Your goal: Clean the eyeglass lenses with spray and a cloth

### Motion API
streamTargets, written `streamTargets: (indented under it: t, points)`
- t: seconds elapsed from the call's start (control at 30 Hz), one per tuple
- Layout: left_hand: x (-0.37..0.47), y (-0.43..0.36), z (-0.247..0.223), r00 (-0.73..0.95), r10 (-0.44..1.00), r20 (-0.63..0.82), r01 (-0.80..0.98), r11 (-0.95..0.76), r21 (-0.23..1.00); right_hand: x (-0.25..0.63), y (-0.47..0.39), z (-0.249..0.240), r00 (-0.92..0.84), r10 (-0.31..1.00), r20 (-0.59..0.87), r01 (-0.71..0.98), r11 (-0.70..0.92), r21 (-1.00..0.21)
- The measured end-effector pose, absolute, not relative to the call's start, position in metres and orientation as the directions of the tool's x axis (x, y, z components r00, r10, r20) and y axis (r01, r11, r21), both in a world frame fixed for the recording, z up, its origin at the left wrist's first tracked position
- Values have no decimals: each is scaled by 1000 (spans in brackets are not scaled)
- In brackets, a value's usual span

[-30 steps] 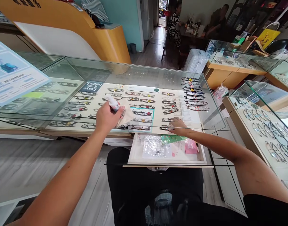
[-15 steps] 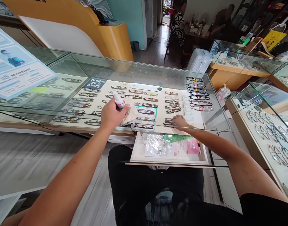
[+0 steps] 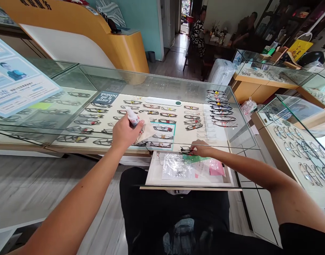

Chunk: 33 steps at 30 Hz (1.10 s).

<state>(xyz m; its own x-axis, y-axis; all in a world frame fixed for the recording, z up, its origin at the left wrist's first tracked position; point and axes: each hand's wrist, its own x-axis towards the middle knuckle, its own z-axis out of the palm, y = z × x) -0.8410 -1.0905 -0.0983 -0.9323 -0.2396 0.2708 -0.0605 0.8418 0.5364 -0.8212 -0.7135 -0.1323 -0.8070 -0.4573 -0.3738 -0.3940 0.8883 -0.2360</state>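
- Right hand (image 3: 202, 148) pinched shut on a dark pair of glasses (image 3: 185, 150), held at the open back edge of the glass display case (image 3: 242, 117), just above the pulled-out tray (image 3: 190, 184).
- Left hand (image 3: 124, 131) closed around a small white spray bottle (image 3: 132, 117) plus a beige cleaning cloth (image 3: 146, 130), both bunched in one grip over the case's glass top.
- Glasses: probably light, thin, springy at the temples, fragile at hinges and lenses. Best taken by bridge or temple, fingers off the lenses. Exact contact point too small to tell.
- Bottle: likely light, rigid plastic, smooth; wrapped by palm and fingers, nozzle end sticking up.
- Cloth: soft, limp, hanging from the same fist.
- Case contents: rows of frames laid flat on a pale display board (image 3: 178, 136); a dark sign card (image 3: 106, 97) at the far left corner; a tight stack of frames (image 3: 220, 106) along the right side.
- Tray contents: clear plastic bag (image 3: 175, 166), green paper (image 3: 195, 158), pink paper (image 3: 216, 167), all lying flat.
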Motion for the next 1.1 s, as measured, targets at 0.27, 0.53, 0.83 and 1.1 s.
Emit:
streamTargets:
  t: [0.27, 0.53, 0.83, 1.1]
  points:
    - [-841, -1088, -99, -926, -250, 283, -72, 853, 517, -768, -702, -34, -551, -824, -132, -549, 477, -686]
    - [-841, -1088, -98, -933, -256, 254, -98, 858, 504, -860, -692, 7, -793, -606, 63, -607, 776, -171]
    - [-841, -1089, -98, -935, -234, 268, -75, 866, 494, -897, -695, -32, -875, -483, 33, -481, 875, 58]
    - [-839, -1088, -93, -941, -232, 245, -83, 863, 499, -898, -695, -37, -903, -429, 16, -428, 902, 47]
